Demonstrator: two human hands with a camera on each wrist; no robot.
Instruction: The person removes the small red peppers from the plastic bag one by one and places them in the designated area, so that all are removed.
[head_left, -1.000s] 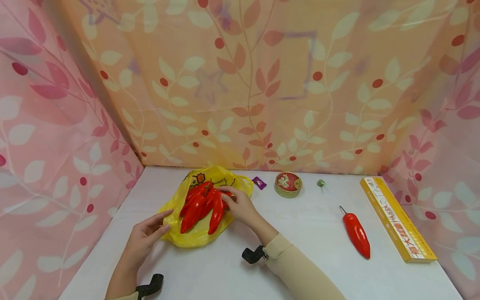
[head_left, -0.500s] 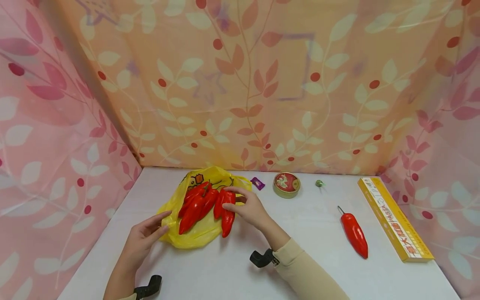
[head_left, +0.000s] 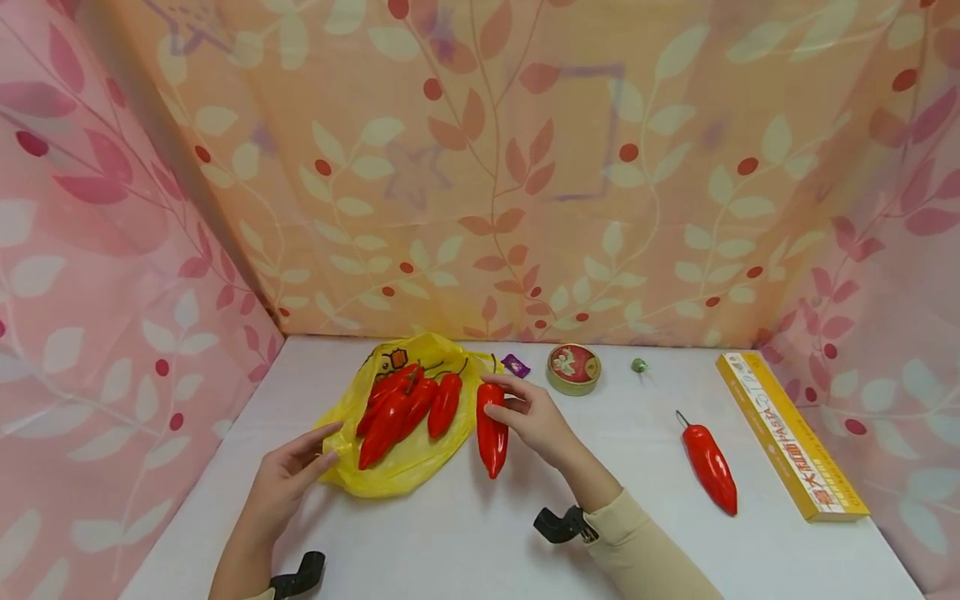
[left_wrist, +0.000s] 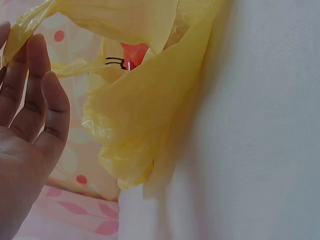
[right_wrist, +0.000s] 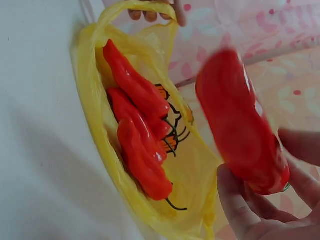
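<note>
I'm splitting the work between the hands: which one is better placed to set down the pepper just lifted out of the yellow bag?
Probably the right hand: it already pinches the red pepper beside the yellow bag. The left hand rests open at the bag's edge.

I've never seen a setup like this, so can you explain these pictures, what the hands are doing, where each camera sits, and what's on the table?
There is no machine here: a person works with two bare hands and wears three cameras. The wide picture comes from a camera on the head, looking down at a white table walled in by leaf-patterned cloth. The other two come from cameras strapped to each wrist, so they show close-ups.

The right hand holds one red pepper just beside a yellow plastic bag. The left hand touches the bag's edge with straight fingers. Several more peppers lie in the bag.

Also on the table: another red pepper, a round tin, a purple wrapper, a small green thing and a long yellow pasta box.
</note>
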